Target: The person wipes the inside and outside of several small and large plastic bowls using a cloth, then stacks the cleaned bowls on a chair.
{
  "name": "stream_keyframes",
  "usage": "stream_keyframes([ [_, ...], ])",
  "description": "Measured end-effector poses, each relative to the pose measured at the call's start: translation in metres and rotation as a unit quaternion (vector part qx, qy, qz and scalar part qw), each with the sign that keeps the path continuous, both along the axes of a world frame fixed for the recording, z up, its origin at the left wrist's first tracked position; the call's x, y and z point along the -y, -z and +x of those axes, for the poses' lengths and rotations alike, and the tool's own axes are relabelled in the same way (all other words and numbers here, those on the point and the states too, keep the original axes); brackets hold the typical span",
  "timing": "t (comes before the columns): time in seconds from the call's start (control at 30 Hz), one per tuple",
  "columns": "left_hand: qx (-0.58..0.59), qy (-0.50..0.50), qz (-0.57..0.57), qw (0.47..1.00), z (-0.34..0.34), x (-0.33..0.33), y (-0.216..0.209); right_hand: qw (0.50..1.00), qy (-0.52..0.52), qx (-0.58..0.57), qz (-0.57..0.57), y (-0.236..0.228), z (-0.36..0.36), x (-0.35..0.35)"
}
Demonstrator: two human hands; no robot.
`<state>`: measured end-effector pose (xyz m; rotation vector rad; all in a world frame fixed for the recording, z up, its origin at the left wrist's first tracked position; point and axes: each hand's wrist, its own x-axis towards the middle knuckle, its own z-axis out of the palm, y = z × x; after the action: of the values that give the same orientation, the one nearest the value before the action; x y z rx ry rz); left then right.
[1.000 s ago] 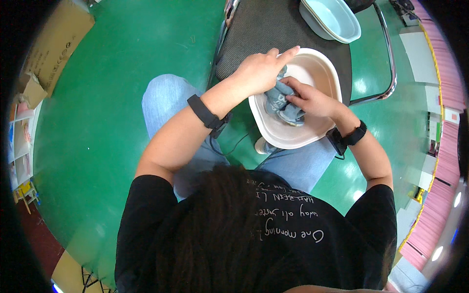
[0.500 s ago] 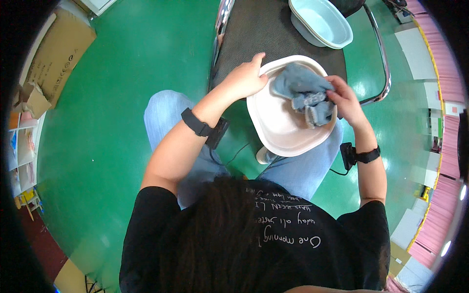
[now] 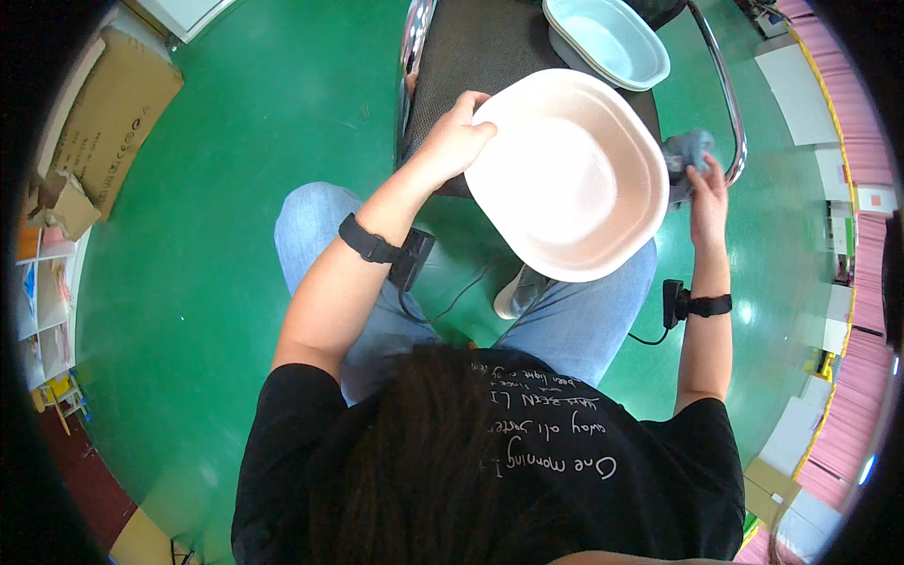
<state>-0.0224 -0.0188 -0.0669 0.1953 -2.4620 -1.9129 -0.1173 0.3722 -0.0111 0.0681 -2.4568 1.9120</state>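
We find the cloth (image 3: 695, 146), blue-grey and bunched, outside the basin (image 3: 565, 169), just beyond its right rim and close to the chair's chrome tube (image 3: 724, 85). The right hand (image 3: 708, 184) grips it by the fingers; blur prevents us from telling how much is in the grasp. We judge the bunched hold suits soft fabric, which folds readily into the fingers.

The left hand (image 3: 461, 141) is closed on the left rim of the basin, thumb over the edge and fingers mostly hidden. This hold appears to steady the basin, which is pale, tilted in our view and spans from over the seat's front to the right thigh (image 3: 584, 306). We cannot tell which of these bears its weight.

The chair (image 3: 461, 75) has a dark, woven-looking seat. Behind the basin stand light-blue tubs (image 3: 617, 47), apparently nested to save room.

We note a strapped black device (image 3: 674, 301) by the right wrist and another by the left. The floor (image 3: 217, 188) is green and glossy. A carton (image 3: 118, 113) and a white shelf (image 3: 47, 306) stand at left; a pink curtain (image 3: 859, 391) hangs at right.
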Motion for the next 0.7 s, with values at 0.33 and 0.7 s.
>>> stream_keyframes([
  [0.33,-0.009,-0.065,0.203,0.977,0.001,-0.003,-0.006,0.991,-0.082,0.093,-0.047,-0.006,0.014,0.047],
  [0.7,-0.069,-0.111,0.113,0.985,-0.007,-0.01,0.01,0.972,-0.167,0.125,0.109,-0.037,0.038,0.087],
])
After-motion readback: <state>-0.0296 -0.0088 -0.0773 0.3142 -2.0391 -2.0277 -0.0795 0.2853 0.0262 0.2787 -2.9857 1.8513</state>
